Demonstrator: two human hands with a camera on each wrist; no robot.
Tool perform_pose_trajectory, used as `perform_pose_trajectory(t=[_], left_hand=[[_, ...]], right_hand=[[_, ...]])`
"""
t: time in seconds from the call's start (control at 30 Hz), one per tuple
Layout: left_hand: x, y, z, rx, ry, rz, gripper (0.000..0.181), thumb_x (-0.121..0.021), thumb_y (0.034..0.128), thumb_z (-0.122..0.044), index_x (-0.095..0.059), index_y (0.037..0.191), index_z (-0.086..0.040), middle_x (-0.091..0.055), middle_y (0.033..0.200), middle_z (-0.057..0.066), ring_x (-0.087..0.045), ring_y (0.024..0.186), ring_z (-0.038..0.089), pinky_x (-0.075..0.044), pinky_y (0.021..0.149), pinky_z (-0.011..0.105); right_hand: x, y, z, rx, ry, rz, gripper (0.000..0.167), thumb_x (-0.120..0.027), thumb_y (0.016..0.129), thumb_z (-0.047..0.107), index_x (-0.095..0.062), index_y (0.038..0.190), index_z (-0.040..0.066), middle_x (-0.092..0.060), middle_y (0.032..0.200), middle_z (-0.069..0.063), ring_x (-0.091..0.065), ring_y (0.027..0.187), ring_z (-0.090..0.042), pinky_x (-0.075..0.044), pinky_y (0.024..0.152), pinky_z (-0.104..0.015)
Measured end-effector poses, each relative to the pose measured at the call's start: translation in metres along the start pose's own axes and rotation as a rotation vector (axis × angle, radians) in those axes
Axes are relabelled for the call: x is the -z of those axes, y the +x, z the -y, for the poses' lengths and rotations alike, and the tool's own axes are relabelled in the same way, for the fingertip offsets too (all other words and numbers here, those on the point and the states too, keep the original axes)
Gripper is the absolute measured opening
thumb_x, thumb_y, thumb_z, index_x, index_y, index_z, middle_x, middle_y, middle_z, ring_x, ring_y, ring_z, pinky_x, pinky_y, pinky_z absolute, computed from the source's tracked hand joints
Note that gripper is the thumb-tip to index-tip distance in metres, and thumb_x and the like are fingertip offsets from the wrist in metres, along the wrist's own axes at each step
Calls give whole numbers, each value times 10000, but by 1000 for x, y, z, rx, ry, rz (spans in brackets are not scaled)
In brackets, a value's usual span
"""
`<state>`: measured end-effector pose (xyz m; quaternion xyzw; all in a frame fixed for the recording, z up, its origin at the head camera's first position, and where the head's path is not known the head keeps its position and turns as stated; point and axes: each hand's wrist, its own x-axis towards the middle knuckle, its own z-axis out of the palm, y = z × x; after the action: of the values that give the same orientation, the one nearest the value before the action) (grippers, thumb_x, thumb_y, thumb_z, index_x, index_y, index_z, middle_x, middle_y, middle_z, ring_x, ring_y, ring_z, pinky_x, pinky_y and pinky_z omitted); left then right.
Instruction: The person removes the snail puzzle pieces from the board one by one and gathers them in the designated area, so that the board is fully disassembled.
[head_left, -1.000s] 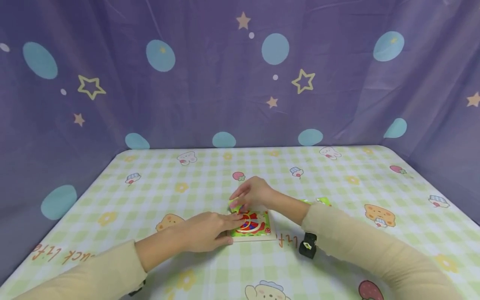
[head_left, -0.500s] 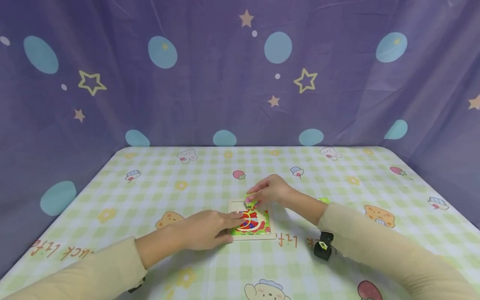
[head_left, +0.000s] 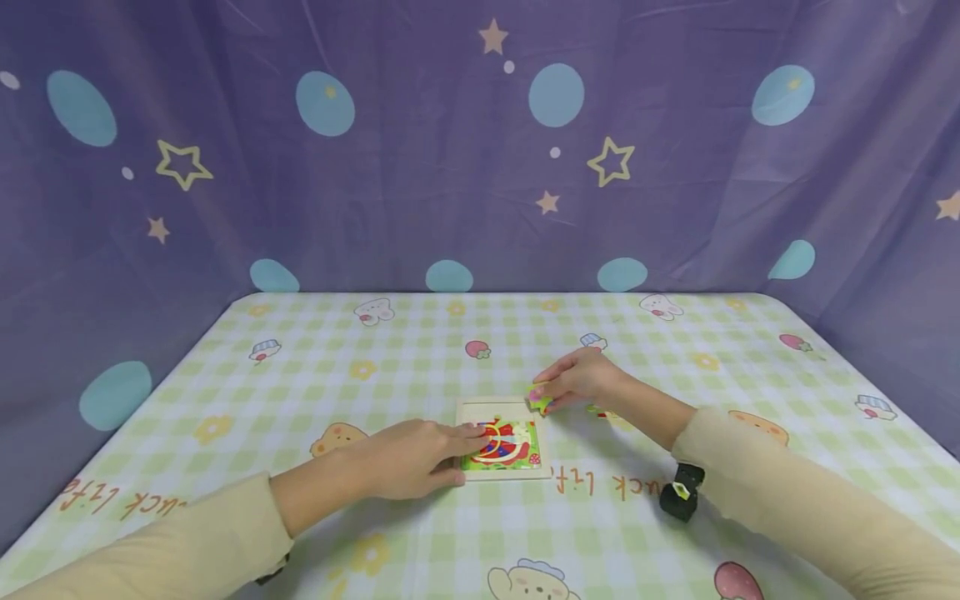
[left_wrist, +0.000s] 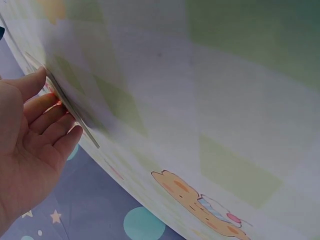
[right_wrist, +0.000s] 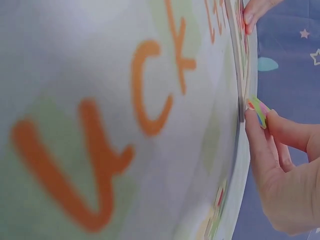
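Note:
A small square wooden jigsaw tray (head_left: 491,410) lies on the table in the head view. Its far strip is bare wood; a red, blue and green picture (head_left: 510,450) fills the nearer part. My left hand (head_left: 416,457) rests on the tray's left side, fingers extended over the picture and thumb at the near left corner. Just off the far right corner, my right hand (head_left: 583,377) pinches a green and pink puzzle piece (head_left: 537,398) between thumb and fingers. The right wrist view shows this piece (right_wrist: 259,111) tilted, close to the tray's edge.
Partly behind the right forearm, loose puzzle pieces (head_left: 603,413) lie on the table right of the tray. A green checked cloth (head_left: 420,350) with cartoon prints covers the table. A purple curtain (head_left: 420,192) hangs behind it.
My right hand has moved right with the puzzle piece, from over the tray's far left corner to beyond its far right corner, uncovering the bare strip. My left hand stays put.

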<state>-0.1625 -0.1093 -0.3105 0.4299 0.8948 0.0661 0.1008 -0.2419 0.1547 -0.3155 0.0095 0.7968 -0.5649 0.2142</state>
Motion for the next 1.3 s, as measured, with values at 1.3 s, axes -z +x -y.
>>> perform_pose_trajectory(t=[1.3], left_hand=[[4,1,-2,24,-20,11,491,-613,941,-307,-524,1389,-124,-497,1452,45,-508,1332,180,-462,1067,400]], right_hand=[[28,-8,-13,385,-764,-125,122,-850,695,154,-754,707,80,-726,652,-13,-575,561,-22,-485,587,-194]])
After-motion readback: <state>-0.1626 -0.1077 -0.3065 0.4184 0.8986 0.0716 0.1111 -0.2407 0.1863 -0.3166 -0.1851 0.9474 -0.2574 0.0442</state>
